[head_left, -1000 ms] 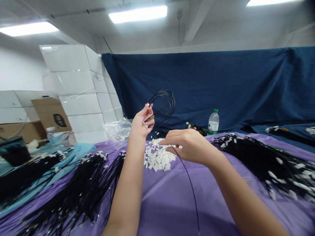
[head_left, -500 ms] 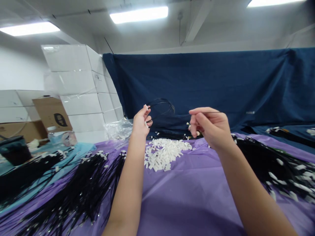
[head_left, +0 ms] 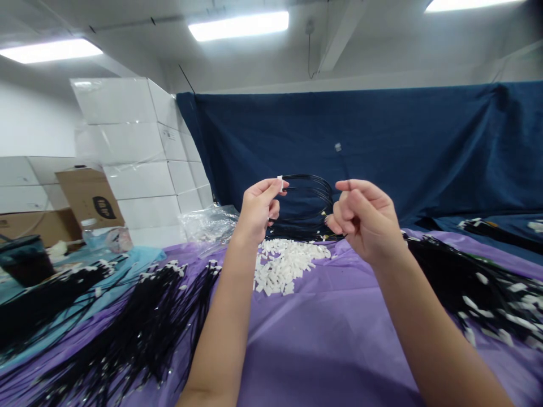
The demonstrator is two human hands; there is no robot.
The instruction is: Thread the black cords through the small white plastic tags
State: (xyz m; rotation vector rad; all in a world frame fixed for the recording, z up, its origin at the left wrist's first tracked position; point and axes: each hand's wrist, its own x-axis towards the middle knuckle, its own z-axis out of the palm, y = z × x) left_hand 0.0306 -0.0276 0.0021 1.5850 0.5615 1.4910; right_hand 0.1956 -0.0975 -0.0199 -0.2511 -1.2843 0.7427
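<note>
Up front in the head view, over the purple cloth (head_left: 318, 333), you've got both hands raised about level with each other, a gap between them. Your left hand (head_left: 259, 213) has thumb and index finger pinched tight on a small white plug (head_left: 280, 182), the other fingers curled in below it. A loop of black wires (head_left: 318, 183) runs out of that plug to the right, bends around, and comes back toward your lower fingers. Can't tell exactly how those fingers grip the returning ends.

Your right hand (head_left: 367, 220) is pinched too, thumb against the bent index finger, on a thin dark wire (head_left: 345, 167) that sticks up from the fingertips. It's pretty blurry, with a small pale tip (head_left: 337, 147) at the top, against the blue curtain (head_left: 403, 141). The bend of the loop sits just beside your right fingers; can't tell if they touch.

Below and between your hands there's a loose pile of white plugs (head_left: 282, 268) on the cloth. Big heaps of black wires with white ends lie on both sides: the left heap (head_left: 131, 322) by your left forearm, the right heap (head_left: 453, 277) beyond your right wrist. A crumpled clear bag (head_left: 207, 223) sits just left of your left hand.
</note>
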